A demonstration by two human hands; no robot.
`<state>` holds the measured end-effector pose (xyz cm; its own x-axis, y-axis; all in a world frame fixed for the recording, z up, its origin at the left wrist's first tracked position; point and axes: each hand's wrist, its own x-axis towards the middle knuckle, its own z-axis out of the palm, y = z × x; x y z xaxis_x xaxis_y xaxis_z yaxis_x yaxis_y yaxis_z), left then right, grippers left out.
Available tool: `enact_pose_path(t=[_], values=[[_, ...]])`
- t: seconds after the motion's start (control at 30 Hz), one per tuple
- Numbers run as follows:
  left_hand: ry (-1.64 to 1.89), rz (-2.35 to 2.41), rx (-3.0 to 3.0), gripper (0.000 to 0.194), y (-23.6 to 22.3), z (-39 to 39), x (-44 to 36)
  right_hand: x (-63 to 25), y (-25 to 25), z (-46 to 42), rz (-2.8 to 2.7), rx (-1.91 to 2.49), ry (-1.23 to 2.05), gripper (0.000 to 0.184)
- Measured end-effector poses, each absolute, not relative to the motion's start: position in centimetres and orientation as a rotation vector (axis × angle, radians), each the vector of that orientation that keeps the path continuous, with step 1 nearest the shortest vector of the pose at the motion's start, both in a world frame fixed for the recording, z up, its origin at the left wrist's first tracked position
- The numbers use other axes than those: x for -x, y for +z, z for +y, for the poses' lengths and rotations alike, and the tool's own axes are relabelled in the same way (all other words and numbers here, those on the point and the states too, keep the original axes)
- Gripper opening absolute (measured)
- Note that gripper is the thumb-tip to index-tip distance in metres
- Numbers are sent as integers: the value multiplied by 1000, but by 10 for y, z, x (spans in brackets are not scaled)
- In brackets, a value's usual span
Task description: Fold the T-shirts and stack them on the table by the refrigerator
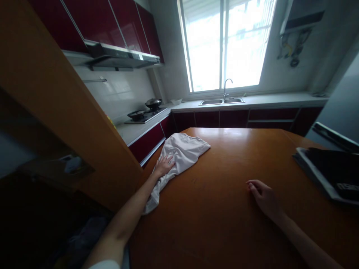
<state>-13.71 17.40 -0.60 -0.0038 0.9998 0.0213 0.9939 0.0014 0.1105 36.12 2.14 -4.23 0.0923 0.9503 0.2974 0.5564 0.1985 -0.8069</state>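
Observation:
A crumpled white T-shirt (186,147) lies along the left side of the wooden table (221,216), with its lower end bunched near the edge. My left hand (164,166) rests on the shirt, palm down and fingers spread. On the right, my right hand (262,196) is at the tabletop, apart from the shirt. Its fingers are curled in together, and nothing shows in them.
Folded dark clothes (333,172) are stacked at the table's right side. Beyond the table stand a counter with a sink (211,101) and a stove with pans (153,103). A wooden panel (92,123) rises close on the left.

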Motion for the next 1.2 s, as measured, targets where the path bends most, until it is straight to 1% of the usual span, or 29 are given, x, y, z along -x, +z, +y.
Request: enact_pose_path(t=[0.1,0.17,0.27,0.4,0.5,0.6,0.77,0.87,0.97,1.03,1.1,1.2], values=[[207,2117,-2258,62,-17,166,129,-339,-40,26,-1721,1401,480,31],[295,2046,-2305,61,-17,159,126,-311,-37,39,-1813,1368,455,32],[426,1934,-2324,59,-14,149,125,-254,-34,78,-1894,1435,454,43],[568,1907,-2296,55,-14,142,129,-177,-27,150,-1980,1712,446,59],[567,2023,-2258,59,-21,144,132,-132,-18,205,-1993,1849,488,63],[517,2049,-2198,62,-29,149,135,-96,-7,252,-2114,1761,537,60],[605,1960,-2196,53,-29,154,137,-53,8,290,-2278,1496,578,47],[699,1980,-2187,51,-19,154,135,-45,9,277,-2261,1400,496,44],[731,1950,-2274,48,-4,145,127,-57,2,242,-2229,1357,401,40],[660,1796,-2406,47,5,135,117,-78,-5,214,-2240,1295,339,34],[518,1591,-2535,48,9,126,107,-112,-10,187,-2240,1261,292,29],[299,1471,-2600,53,1,121,98,-182,-6,152,-2179,1313,239,27]])
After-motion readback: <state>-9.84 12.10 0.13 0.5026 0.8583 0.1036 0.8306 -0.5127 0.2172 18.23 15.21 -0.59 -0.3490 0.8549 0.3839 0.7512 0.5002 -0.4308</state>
